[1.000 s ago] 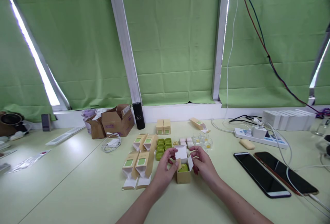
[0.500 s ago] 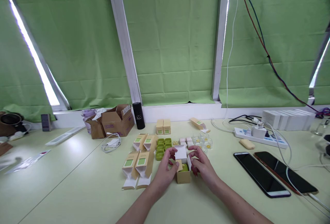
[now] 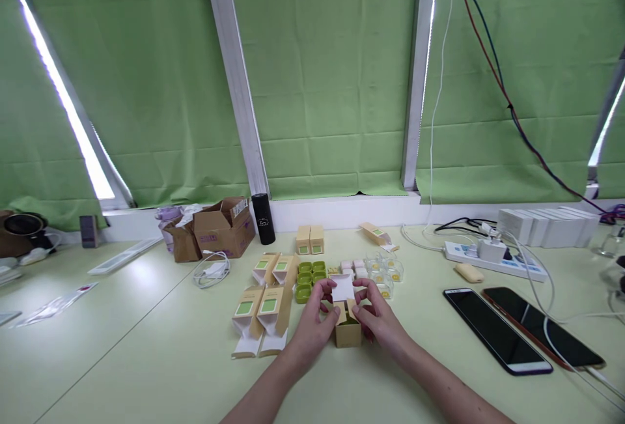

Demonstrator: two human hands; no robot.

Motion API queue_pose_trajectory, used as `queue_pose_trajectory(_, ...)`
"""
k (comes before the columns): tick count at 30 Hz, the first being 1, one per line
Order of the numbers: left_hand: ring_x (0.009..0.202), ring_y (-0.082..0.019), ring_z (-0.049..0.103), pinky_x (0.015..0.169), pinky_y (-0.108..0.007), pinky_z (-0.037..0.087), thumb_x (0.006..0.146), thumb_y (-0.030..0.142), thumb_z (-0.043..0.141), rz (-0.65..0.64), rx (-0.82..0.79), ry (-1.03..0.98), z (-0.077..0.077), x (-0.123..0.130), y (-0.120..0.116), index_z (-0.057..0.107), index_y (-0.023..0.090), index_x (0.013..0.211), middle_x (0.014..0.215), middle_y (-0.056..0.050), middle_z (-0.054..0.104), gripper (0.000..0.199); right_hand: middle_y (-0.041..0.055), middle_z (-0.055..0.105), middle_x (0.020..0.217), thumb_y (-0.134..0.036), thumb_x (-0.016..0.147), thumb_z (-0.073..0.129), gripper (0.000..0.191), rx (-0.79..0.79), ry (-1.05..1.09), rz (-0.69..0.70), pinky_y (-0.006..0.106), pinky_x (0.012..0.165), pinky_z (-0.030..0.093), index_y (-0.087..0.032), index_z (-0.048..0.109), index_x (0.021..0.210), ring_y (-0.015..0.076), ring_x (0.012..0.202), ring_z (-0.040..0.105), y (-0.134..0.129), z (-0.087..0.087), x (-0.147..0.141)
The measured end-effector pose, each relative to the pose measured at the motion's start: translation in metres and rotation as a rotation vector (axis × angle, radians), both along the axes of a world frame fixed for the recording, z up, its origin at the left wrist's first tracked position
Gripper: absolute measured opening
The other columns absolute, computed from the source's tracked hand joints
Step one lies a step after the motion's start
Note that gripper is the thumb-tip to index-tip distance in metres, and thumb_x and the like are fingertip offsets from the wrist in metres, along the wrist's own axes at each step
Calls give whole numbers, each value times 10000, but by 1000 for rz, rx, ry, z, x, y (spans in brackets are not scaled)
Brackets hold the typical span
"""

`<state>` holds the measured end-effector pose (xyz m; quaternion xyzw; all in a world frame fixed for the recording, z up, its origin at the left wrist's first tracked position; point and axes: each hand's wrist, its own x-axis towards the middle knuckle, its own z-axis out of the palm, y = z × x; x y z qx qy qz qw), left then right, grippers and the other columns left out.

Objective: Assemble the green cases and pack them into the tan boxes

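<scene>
A small brown cardboard box (image 3: 348,336) stands upright on the table between my hands, its white-lined lid raised at the back. Something green shows inside, mostly covered by the two side flaps. My left hand (image 3: 318,313) pinches the left flap and the lid's left edge. On the other side, my right hand (image 3: 377,313) has its fingers on the right flap, folded inward. Just behind the box are green square cups (image 3: 303,292), small pale pink-and-white pieces (image 3: 360,272) and clear cups with yellow centres (image 3: 385,290). Opened cardboard boxes (image 3: 270,310) with green labels lie to the left.
Two closed boxes (image 3: 310,240) stand at the back near a black cylinder (image 3: 263,219) and a larger carton (image 3: 223,228). To the right lie two phones (image 3: 495,329), a power strip (image 3: 456,253) with cables and a beige oval object (image 3: 469,273). A white charger (image 3: 213,271) sits left.
My right hand has moved left and brought the right side flap inward over the green content. My left hand stays at the left flap.
</scene>
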<state>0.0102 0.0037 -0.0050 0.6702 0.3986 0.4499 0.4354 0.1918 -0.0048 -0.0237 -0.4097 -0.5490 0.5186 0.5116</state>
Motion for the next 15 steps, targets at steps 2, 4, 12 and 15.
queue_pose_trajectory(2, 1159, -233, 530, 918, -334, 395, 873, 255, 599, 0, -6, 0, 0, 0, 0, 489, 249, 1215, 1232, -76, 584, 359, -26, 465, 992, -475, 837, 672, 505, 2, -14, 7, 215, 458, 339, -300, 412, 1234, 91, 600, 492, 0, -1, 0)
queue_pose_trajectory(4, 1160, -231, 522, 930, -336, 389, 882, 264, 593, -3, -9, 1, 1, 0, -1, 486, 249, 1221, 1239, -78, 580, 356, -24, 466, 996, -465, 836, 671, 508, 4, -23, 4, 218, 471, 347, -296, 411, 1238, 92, 604, 494, 0, -2, 0)
queue_pose_trajectory(12, 1117, -225, 513, 931, -352, 379, 884, 271, 605, -3, 34, -5, 4, 1, -2, 421, 254, 1195, 1201, -74, 562, 362, -25, 476, 982, -443, 804, 697, 516, -2, -23, -12, 220, 465, 354, -298, 441, 1227, 94, 586, 480, 1, -3, 0)
queue_pose_trajectory(15, 1083, -217, 525, 927, -349, 389, 883, 273, 626, 11, 32, -18, 1, 1, -1, 382, 259, 1200, 1159, -66, 562, 400, -25, 473, 981, -455, 804, 691, 508, -7, -31, -11, 224, 465, 353, -304, 452, 1225, 97, 584, 477, 1, -4, 0)
